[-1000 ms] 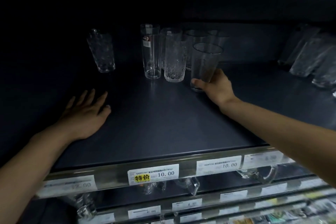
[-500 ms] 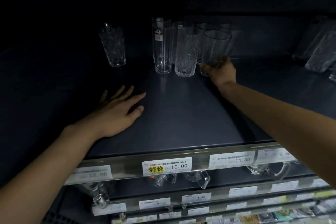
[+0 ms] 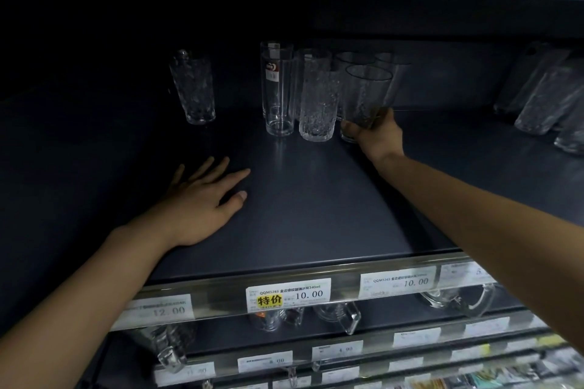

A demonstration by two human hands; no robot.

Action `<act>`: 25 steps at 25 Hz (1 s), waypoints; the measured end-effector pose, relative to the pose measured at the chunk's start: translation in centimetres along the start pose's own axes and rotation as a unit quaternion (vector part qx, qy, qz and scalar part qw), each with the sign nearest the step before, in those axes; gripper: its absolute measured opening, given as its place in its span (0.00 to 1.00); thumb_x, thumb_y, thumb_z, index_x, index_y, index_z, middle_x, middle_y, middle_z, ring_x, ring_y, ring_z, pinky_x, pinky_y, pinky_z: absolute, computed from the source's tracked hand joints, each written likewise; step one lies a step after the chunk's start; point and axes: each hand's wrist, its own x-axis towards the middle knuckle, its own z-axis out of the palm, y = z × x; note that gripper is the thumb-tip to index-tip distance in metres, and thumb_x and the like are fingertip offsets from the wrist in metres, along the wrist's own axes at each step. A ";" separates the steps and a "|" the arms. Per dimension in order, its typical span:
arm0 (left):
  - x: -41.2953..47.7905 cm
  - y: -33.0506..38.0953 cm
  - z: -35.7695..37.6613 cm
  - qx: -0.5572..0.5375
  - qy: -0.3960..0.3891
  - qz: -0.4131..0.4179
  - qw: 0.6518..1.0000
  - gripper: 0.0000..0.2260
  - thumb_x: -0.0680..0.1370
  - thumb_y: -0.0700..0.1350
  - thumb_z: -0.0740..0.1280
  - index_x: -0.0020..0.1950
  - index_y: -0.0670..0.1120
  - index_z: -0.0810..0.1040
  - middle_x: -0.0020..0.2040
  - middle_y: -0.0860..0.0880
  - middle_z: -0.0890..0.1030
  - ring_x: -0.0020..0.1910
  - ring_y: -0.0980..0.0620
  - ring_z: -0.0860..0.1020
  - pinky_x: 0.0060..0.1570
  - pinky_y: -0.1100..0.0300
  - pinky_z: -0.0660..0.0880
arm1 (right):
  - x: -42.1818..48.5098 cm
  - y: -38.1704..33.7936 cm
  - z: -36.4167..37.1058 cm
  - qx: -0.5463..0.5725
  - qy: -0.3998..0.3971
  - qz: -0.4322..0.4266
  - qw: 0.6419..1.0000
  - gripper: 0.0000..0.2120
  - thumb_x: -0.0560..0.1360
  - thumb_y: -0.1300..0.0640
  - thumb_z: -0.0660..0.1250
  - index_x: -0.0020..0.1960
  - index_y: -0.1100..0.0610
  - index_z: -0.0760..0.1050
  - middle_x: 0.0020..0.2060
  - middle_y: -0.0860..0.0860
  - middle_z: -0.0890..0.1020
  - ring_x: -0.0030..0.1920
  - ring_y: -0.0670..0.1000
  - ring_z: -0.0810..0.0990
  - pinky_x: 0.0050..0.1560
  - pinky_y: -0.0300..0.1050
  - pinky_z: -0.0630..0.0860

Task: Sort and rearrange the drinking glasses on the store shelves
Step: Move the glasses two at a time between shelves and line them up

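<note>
Head camera view: a dark grey shelf board [image 3: 316, 205] runs across the middle, dimly lit. The right hand [image 3: 377, 136] reaches to the back of it. Its fingers and thumb are curled round the lower part of a smooth clear tumbler with a thin dark rim [image 3: 366, 91]. The tumbler leans slightly to the right, and its base is low by the board; whether it rests there cannot be told. Just beside it on the left stands a clear glass with a rough, pebbled wall [image 3: 317, 104]. Next comes a tall straight clear glass with a red-and-white sticker [image 3: 278, 95]. Both are upright. More clear glasses [image 3: 350, 57] stand in the shadow behind this row. Well apart to the left, a clear dimpled glass [image 3: 192, 88] stands alone.

The left hand [image 3: 202, 199] lies palm down on the bare board near the front, fingers straight and spread, holding nothing.

At the far right, a cluster of clear glasses [image 3: 543, 101] is blurred.

Along the shelf's metal front rail sit white price tags: one with a yellow patch reading 10.00 [image 3: 288, 295], another 10.00 [image 3: 399, 283] and a 12.00 [image 3: 164, 309]. On the shelf below are clear glass mugs with handles [image 3: 339, 316].
</note>
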 end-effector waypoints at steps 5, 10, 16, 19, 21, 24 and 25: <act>0.0 0.1 0.0 0.007 0.002 0.000 1.000 0.26 0.80 0.64 0.44 0.79 0.66 0.47 0.82 0.54 0.44 0.80 0.54 0.40 0.77 0.46 0.36 | 0.0 0.0 -0.1 -0.002 0.001 0.003 1.000 0.33 0.69 0.46 0.78 0.69 0.55 0.70 0.63 0.50 0.80 0.62 0.51 0.79 0.55 0.37 0.71; 0.1 0.0 0.0 0.008 0.000 0.000 1.000 0.27 0.79 0.65 0.44 0.79 0.66 0.47 0.82 0.54 0.44 0.80 0.54 0.40 0.77 0.46 0.36 | 0.2 0.1 0.0 -0.023 0.007 -0.001 1.000 0.30 0.70 0.46 0.76 0.68 0.55 0.72 0.62 0.51 0.81 0.62 0.52 0.79 0.53 0.35 0.69; 0.0 0.0 0.1 0.000 0.002 0.000 1.000 0.27 0.79 0.65 0.44 0.79 0.66 0.47 0.82 0.55 0.44 0.80 0.55 0.39 0.77 0.46 0.36 | 0.3 -0.1 0.0 -0.037 0.002 0.003 0.999 0.27 0.72 0.48 0.74 0.67 0.57 0.73 0.62 0.53 0.81 0.62 0.53 0.78 0.48 0.32 0.67; 0.0 -0.1 0.0 -0.011 0.000 0.001 1.000 0.27 0.79 0.65 0.44 0.79 0.66 0.47 0.82 0.55 0.44 0.80 0.55 0.39 0.77 0.46 0.35 | -0.2 -0.4 -0.4 -0.031 -0.019 0.000 0.999 0.27 0.73 0.48 0.74 0.67 0.55 0.72 0.62 0.52 0.81 0.60 0.50 0.78 0.44 0.27 0.66; 0.2 -0.1 -0.3 -0.017 -0.007 -0.002 1.000 0.26 0.80 0.65 0.46 0.79 0.65 0.48 0.82 0.54 0.45 0.80 0.54 0.40 0.77 0.46 0.36 | -0.8 -0.9 -1.0 -0.031 -0.043 -0.003 0.999 0.27 0.72 0.47 0.75 0.67 0.53 0.73 0.61 0.49 0.81 0.56 0.46 0.77 0.47 0.30 0.68; 0.4 0.6 -1.0 -0.061 -0.001 -0.011 0.998 0.26 0.82 0.60 0.53 0.80 0.60 0.55 0.82 0.50 0.49 0.81 0.51 0.45 0.78 0.48 0.42 | -2.6 -1.1 -2.9 -0.028 -0.089 0.003 0.996 0.24 0.72 0.46 0.75 0.66 0.50 0.75 0.60 0.47 0.81 0.58 0.47 0.79 0.58 0.40 0.74; 0.5 1.2 -1.4 -0.087 0.010 -0.010 0.996 0.25 0.82 0.58 0.57 0.79 0.56 0.59 0.82 0.48 0.54 0.81 0.49 0.49 0.78 0.51 0.46 | -3.5 -1.1 -3.8 -0.019 -0.108 0.018 0.994 0.24 0.73 0.46 0.74 0.66 0.51 0.76 0.60 0.47 0.82 0.60 0.48 0.79 0.62 0.43 0.75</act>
